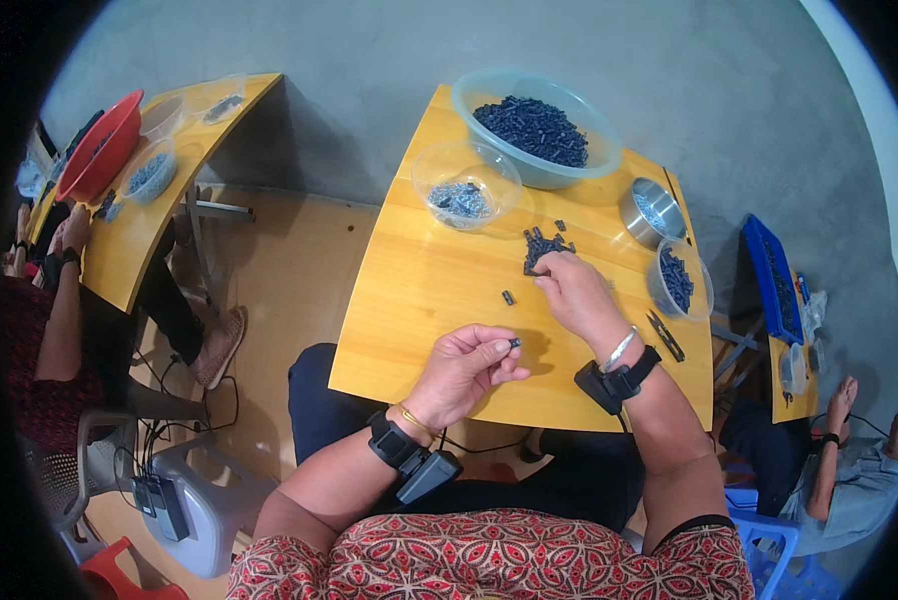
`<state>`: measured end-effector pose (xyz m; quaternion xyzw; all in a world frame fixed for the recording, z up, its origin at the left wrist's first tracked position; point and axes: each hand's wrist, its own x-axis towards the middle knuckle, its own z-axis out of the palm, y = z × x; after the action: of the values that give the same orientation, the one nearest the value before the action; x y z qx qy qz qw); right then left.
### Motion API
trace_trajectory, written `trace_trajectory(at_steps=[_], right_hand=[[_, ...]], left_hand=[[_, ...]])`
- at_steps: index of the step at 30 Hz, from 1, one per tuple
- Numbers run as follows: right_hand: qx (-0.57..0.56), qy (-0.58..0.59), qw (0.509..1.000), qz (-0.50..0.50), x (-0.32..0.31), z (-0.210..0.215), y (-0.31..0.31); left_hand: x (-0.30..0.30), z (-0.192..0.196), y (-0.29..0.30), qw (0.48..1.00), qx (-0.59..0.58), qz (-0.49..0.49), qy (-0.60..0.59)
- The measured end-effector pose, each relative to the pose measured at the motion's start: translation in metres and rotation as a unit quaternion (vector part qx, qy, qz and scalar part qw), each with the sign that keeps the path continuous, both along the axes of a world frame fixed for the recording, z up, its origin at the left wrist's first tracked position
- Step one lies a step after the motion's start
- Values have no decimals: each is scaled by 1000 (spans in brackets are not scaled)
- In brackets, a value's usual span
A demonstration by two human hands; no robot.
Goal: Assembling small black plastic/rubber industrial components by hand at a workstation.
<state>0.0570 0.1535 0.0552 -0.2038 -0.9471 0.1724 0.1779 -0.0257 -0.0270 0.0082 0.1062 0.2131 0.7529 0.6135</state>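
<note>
Pinched between the thumb and fingers of my left hand [459, 372] is a small black plastic part [515, 342], above the front of the yellow table [409, 290]. My right hand [581, 298] reaches to a little pile of black plastic parts [541, 246], its fingers closed at the pile's near edge. Whatever those fingertips hold is hidden. One loose black part [508, 297] lies between my hands, and another [560, 225] is just beyond the pile. Black tweezers or thread snips [666, 336] rest to the right of my right hand.
A large translucent basin [599, 165] of black parts stands at the back. Near it are a clear bowl [424, 180] of small metallic pieces, a steel bowl [637, 222] and a clear tub [699, 300] of black parts. People work at tables left and right.
</note>
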Motion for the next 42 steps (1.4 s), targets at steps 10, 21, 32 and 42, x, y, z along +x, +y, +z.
trace_trajectory(at_steps=[10, 21, 32, 42], right_hand=[[64, -14, 997, 28, 4, -11, 7], [-595, 148, 789, 41, 45, 6, -50], [-709, 161, 681, 91, 50, 4, -59], [-689, 180, 696, 92, 49, -3, -60]], left_hand=[[-1, -1, 1, 1000, 12, -9, -16], [0, -2, 2, 1000, 19, 5, -5], [6, 0, 1, 998, 11, 16, 64], [8, 1, 2, 996, -8, 27, 87]])
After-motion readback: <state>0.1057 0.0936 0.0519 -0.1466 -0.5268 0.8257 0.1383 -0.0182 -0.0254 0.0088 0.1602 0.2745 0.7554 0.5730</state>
